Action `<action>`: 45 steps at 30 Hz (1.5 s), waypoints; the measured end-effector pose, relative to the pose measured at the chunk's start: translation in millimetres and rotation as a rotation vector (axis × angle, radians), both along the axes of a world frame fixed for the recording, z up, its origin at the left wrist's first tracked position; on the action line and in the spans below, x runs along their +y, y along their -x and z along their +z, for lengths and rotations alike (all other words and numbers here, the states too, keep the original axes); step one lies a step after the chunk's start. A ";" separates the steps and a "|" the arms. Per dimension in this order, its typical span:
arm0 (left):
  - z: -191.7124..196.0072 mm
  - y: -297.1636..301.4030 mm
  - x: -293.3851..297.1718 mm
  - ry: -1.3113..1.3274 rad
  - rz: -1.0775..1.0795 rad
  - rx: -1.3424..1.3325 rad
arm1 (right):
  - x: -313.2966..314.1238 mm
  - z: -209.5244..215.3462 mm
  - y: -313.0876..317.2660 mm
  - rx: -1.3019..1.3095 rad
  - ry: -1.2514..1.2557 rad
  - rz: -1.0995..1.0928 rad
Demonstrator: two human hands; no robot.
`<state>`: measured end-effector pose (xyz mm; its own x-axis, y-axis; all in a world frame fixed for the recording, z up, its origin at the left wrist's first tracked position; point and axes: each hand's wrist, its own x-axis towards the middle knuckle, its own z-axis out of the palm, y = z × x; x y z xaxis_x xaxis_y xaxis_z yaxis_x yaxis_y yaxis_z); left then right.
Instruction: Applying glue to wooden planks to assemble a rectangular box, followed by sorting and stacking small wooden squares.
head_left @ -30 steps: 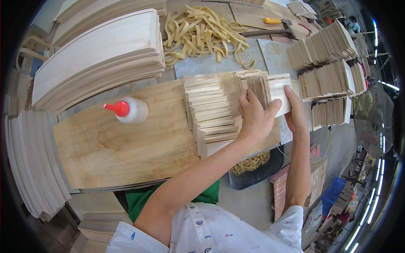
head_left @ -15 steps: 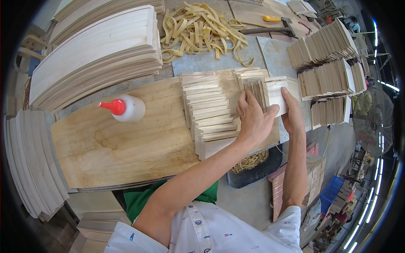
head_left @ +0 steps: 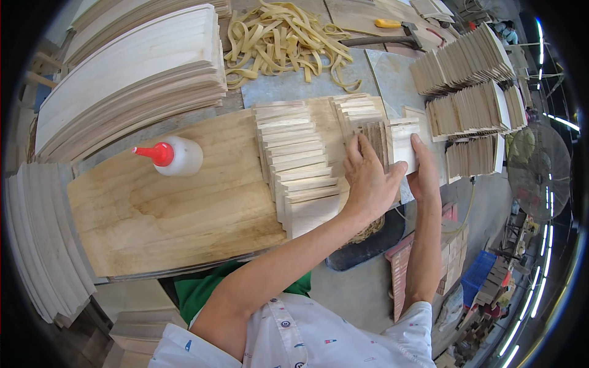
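A short bundle of small wooden boards (head_left: 403, 142) is between my two hands at the right end of the worktable. My left hand (head_left: 373, 178) is closed on its near left side, with the thumb pressed along the front board. At the right edge my right hand (head_left: 423, 172) grips the same bundle, thumb up; its other fingers are mostly hidden behind the boards. Left of my hands, a fanned row of small wooden boards (head_left: 300, 162) lies overlapping on the plywood sheet (head_left: 165, 227). Another short row (head_left: 359, 105) sits just beyond my left hand.
A white glue bottle (head_left: 186, 157) with a red nozzle stands on the plywood. Long boards (head_left: 132, 80) are stacked at the back left. Rubber bands (head_left: 279, 40) are heaped behind, near a hammer (head_left: 414, 38). Board stacks (head_left: 469, 110) stand right; a black tub (head_left: 368, 248) is below.
The view has shifted slightly, so the table things sit a little further left. Both hands keep their hold on the boards, and the right hand has slid slightly down their edge.
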<state>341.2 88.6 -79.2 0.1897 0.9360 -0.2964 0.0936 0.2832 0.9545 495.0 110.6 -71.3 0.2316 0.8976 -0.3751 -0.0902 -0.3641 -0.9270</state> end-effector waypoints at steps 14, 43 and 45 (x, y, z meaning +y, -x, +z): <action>2.9 -1.2 -9.1 -0.090 -0.009 0.070 | -11.5 7.5 5.8 0.056 -0.008 -0.020; -2.7 1.8 -14.8 -0.085 -0.018 0.211 | -18.7 -9.3 1.0 0.033 0.029 -0.019; 0.4 1.8 -16.8 -0.102 -0.016 0.204 | -21.2 -5.9 2.3 0.040 0.016 -0.023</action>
<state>339.4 71.8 -78.9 0.1507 0.9605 -0.2341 0.2915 0.1831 0.9389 492.8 89.4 -77.2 0.2365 0.8860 -0.3988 -0.1358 -0.3763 -0.9165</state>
